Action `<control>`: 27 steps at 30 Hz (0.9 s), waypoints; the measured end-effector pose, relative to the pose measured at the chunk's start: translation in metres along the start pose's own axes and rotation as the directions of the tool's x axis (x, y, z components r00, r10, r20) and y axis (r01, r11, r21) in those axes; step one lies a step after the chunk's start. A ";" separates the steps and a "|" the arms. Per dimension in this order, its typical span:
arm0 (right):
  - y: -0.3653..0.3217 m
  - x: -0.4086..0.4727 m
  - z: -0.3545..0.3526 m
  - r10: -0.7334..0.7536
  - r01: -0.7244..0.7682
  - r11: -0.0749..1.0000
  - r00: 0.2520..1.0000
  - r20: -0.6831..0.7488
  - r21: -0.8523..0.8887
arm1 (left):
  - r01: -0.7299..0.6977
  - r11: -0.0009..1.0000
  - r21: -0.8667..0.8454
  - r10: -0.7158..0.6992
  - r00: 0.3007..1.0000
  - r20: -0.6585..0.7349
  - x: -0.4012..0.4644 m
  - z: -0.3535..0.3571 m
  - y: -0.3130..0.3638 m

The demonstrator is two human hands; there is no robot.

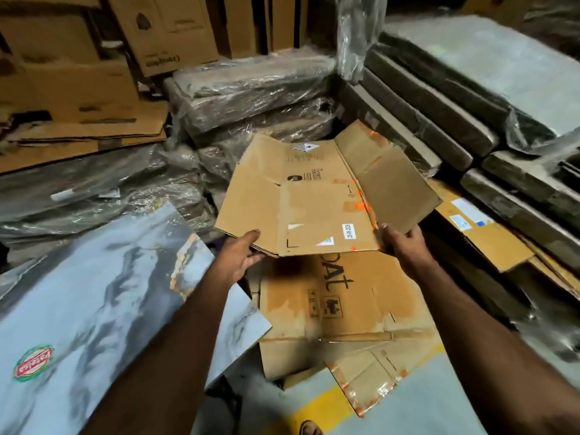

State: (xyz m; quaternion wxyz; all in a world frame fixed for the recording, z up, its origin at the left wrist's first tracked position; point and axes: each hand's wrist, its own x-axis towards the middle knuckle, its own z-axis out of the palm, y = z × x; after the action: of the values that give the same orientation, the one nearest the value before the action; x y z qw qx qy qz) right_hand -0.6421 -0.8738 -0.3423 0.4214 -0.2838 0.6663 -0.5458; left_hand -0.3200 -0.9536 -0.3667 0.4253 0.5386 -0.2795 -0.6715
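Here we hold a flattened box [314, 202], creased brown with white labels [348, 231] and orange tape scraps [361, 207], above another carton [339, 306]. Our left grip [241, 255] and right grip [403, 243] pinch its near corners.

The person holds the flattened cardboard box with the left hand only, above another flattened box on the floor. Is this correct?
No. In the head view, both the left hand and right hand grip the flattened cardboard box, above another flattened box on the floor.

Bare left hand [241, 259], bare right hand [405, 243], forearms uncovered — sandal (partly cropped) on foot [310, 429].
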 end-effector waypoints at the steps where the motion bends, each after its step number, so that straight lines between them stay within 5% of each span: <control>1: 0.009 0.010 -0.006 0.017 -0.017 0.999 1.000 -0.008 -0.032 | 0.060 0.998 0.009 -0.060 0.998 -0.006 0.004 0.010 -0.010; 6: 0.046 0.039 -0.016 0.131 -0.144 0.980 0.987 -0.096 -0.140 | 0.321 0.946 -0.051 -0.322 0.946 -0.023 0.020 0.030 -0.058; 11: 0.093 0.044 -0.028 0.396 -0.405 0.914 0.876 -0.276 0.028 | 0.377 0.925 -0.044 -0.380 0.923 -0.063 0.026 0.035 -0.079; 14: 0.110 0.045 -0.030 0.569 -0.557 0.821 0.816 -0.098 0.128 | 0.411 0.906 -0.103 -0.419 0.905 -0.072 0.025 0.035 -0.093; 18: 0.111 0.057 -0.024 0.763 -0.727 0.622 0.646 -0.019 0.291 | 0.472 0.871 -0.135 -0.484 0.872 -0.073 0.026 0.038 -0.108; 23: 0.100 0.051 0.015 0.796 -0.764 0.560 0.603 0.047 0.321 | 0.484 0.855 -0.187 -0.502 0.863 -0.061 0.031 0.045 -0.117; 27: 0.121 0.039 0.041 0.805 -0.809 0.587 0.577 0.134 -0.041 | 0.499 0.842 -0.207 -0.527 0.843 -0.110 0.036 0.043 -0.118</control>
State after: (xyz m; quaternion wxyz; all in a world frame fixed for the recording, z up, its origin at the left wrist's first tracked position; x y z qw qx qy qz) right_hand -0.6152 -0.8975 -0.4708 0.6717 0.0184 0.6849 -0.2818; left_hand -0.3957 -0.9314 -0.4712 0.2953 0.6084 -0.0308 -0.7360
